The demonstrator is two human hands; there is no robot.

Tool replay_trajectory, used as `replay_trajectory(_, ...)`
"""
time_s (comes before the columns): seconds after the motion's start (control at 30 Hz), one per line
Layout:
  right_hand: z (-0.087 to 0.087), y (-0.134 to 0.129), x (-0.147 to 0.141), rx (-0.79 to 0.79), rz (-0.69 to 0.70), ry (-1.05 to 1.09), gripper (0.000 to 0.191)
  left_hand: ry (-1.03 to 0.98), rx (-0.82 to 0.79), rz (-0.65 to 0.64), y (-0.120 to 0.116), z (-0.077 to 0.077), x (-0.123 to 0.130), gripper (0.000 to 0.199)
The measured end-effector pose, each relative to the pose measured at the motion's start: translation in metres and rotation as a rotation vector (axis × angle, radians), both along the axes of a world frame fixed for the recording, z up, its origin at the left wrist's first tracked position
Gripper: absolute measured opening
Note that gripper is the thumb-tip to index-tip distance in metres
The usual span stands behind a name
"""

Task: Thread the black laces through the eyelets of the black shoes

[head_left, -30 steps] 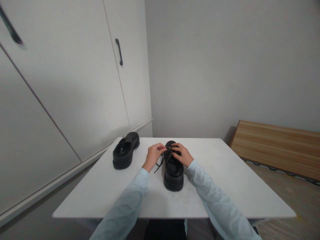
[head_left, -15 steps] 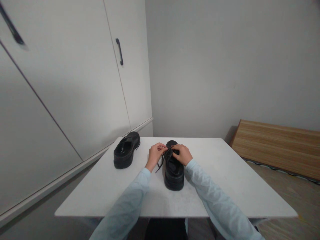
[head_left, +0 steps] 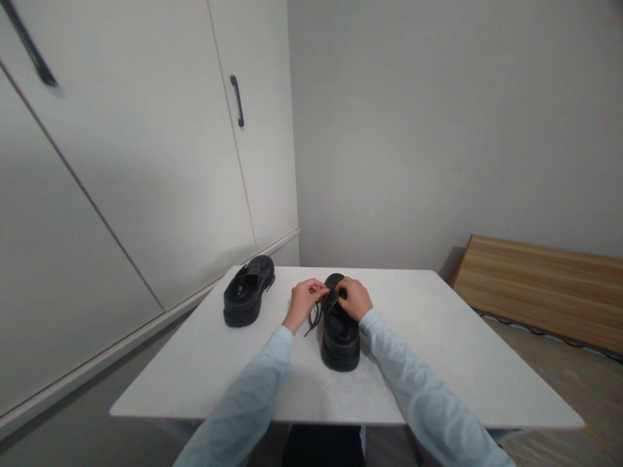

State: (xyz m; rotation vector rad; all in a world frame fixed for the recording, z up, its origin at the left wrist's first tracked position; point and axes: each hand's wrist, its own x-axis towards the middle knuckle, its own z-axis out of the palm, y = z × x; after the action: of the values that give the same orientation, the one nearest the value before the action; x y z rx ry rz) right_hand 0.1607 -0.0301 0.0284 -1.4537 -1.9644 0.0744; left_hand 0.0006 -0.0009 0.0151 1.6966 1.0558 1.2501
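Note:
A black shoe (head_left: 341,347) stands upright on the white table, heel toward me and toe pointing away. At its left side my left hand (head_left: 305,298) is closed, fingertips pinching the black shoelace (head_left: 315,316), whose loose end dangles toward the tabletop. My right hand (head_left: 354,298) reaches over the shoe's right side, thumb and fingers pinched at the lacing near the tongue; the bit of lace between them is mostly hidden. To the left, apart from both hands, a second black shoe (head_left: 243,305) stands with its own lace hanging at the right side.
The white table (head_left: 438,376) spans the space before me. White cabinet doors (head_left: 146,162) with dark handles rise along the left, and a grey wall (head_left: 438,130) closes the back. A wood-grain panel (head_left: 540,285) leans low on the right.
My right hand has shifted slightly at the lacing, its fingers drawn a little closer together. My left hand keeps its pinch beside the shoe. The view has turned very slightly.

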Motion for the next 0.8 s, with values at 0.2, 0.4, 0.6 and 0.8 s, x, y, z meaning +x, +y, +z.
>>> replay_trajectory(0.2, -0.001, -0.003, 0.0, 0.03, 0.012, 0.025, 0.012, 0.068, 0.048, 0.011, -0.003, 0.003, -0.001, 0.027)
replay_trajectory(0.4, 0.0, -0.009, 0.004, 0.118, 0.089, 0.191, 0.009, 0.156, 0.178, 0.001, -0.004, 0.004, -0.002, 0.024)
replay_trajectory(0.6, 0.003, -0.012, 0.007, 0.201, 0.048, 0.304, 0.01, 0.081, 0.086, 0.016, 0.0, 0.006, -0.002, 0.023)
replay_trajectory(0.8, 0.007, -0.012, 0.01, 0.177, 0.04, 0.515, 0.011, -0.046, 0.049, -0.05, 0.003, 0.0, 0.001, 0.016)
